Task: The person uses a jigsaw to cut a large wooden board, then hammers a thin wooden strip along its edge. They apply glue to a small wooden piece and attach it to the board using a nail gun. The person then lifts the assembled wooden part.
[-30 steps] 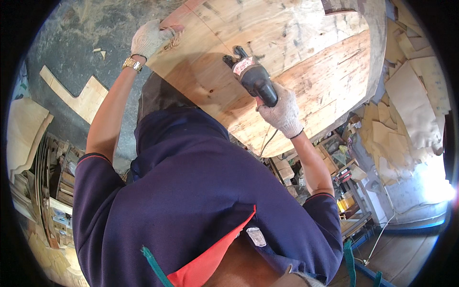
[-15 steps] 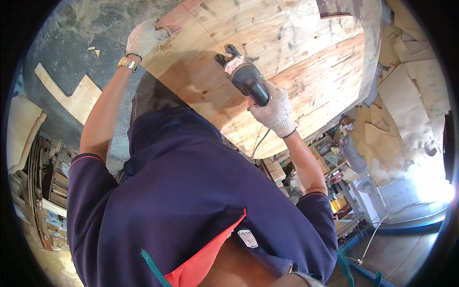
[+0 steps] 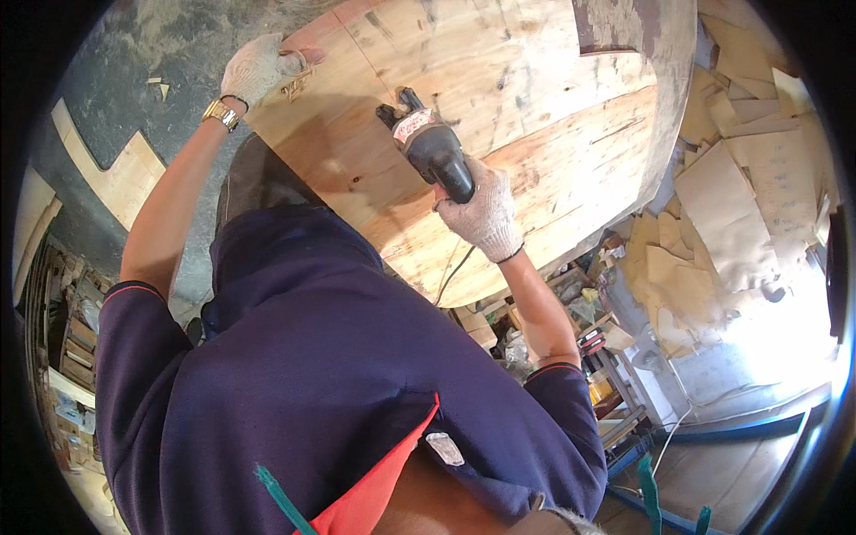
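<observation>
A large plywood sheet (image 3: 374,169) with a thin dark line across it lies before me. My right hand (image 3: 482,210), in a knitted glove, is wrapped round the rear of a black corded power tool (image 3: 437,160), which looks like a jigsaw. Its forked front end rests on or just over the sheet, near the line; the blade cannot be made out. Also gloved, my left hand (image 3: 256,71) is closed at the sheet's left edge, its fingertips partly hidden. Small wood shavings (image 3: 295,86) lie beside that hand.
An L-shaped plywood offcut (image 3: 116,174) lies on the dark grey surface (image 3: 116,89) at left. At right are many brown paper-like sheets (image 3: 727,209). Mixed clutter fills shelves below the plywood. The tool's cord (image 3: 455,275) hangs past the near edge. A dark cut-out shape shows at upper right.
The whole scene has shifted slightly left in the view. Both hands and the jigsaw keep nearly the same places against the plywood sheet.
</observation>
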A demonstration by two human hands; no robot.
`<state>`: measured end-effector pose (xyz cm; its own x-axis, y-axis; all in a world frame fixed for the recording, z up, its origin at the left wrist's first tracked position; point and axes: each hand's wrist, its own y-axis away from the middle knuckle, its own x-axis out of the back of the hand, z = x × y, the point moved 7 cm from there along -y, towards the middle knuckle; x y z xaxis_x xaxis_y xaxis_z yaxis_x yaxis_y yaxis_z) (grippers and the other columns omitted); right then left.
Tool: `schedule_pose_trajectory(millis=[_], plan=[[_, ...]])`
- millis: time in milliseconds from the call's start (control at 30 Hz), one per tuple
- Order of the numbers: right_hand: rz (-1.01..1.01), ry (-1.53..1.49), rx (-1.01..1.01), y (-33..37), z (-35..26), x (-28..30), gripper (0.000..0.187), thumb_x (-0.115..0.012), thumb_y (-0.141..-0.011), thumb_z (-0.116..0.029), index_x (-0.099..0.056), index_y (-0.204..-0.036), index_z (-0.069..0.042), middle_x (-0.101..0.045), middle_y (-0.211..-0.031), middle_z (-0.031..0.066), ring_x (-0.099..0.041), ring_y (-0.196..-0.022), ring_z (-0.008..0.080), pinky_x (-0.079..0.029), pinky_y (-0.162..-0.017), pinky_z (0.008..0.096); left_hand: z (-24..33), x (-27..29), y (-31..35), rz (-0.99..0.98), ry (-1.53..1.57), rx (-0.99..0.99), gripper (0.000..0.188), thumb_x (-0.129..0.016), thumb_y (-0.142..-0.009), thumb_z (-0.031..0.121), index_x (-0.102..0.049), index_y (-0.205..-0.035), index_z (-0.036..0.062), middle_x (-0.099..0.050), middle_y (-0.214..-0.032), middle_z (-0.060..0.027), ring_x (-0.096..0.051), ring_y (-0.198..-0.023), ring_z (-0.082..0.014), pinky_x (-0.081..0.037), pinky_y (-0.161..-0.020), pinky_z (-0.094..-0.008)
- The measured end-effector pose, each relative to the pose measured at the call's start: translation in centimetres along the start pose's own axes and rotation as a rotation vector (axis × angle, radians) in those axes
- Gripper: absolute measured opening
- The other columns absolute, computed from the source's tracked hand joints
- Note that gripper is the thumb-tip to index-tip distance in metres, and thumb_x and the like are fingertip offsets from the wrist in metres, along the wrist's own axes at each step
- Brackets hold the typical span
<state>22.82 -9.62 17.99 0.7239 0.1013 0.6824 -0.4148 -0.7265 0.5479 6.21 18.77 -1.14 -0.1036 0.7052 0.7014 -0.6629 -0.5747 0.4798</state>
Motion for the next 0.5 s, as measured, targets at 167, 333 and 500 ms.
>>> schedule_pose_trajectory(millis=[167,333,500], plan=[[-0.006,-0.022,0.021,-0.39,-0.35,0.0,0.028,-0.075,-0.076,-0.014,-0.067,-0.098,0.001,-0.067,-0.07,0.0198,-0.071,-0.067,0.0366,-0.054,-0.063,0.0394,0.15,0.2,0.21,0.021,0.023,-0.041,0.08,-0.066,-0.078,0.08,-0.076,-0.096,0.0034,-0.07,-0.076,-0.0192,-0.071,-0.077,-0.0343,-0.052,-0.071,-0.0463],[-0.028,0.0,-0.02,-0.67,-0.28,-0.07,0.028,-0.075,-0.077,-0.014,-0.068,-0.099,0.001,-0.068,-0.072,0.02,-0.072,-0.069,0.0363,-0.055,-0.064,0.0395,0.65,0.37,0.27,-0.049,0.031,-0.019,0.078,-0.066,-0.079,0.08,-0.076,-0.091,0.0033,-0.067,-0.072,-0.0166,-0.069,-0.072,-0.0317,-0.051,-0.068,-0.0455],[-0.021,-0.016,-0.026,-0.82,-0.64,0.01,0.029,-0.075,-0.078,-0.015,-0.069,-0.101,0.001,-0.069,-0.073,0.0208,-0.073,-0.071,0.0362,-0.055,-0.065,0.0395,0.72,0.52,0.43,-0.041,-0.001,-0.006,0.078,-0.066,-0.079,0.08,-0.075,-0.09,0.0036,-0.067,-0.071,-0.0159,-0.069,-0.072,-0.031,-0.051,-0.067,-0.0449]])
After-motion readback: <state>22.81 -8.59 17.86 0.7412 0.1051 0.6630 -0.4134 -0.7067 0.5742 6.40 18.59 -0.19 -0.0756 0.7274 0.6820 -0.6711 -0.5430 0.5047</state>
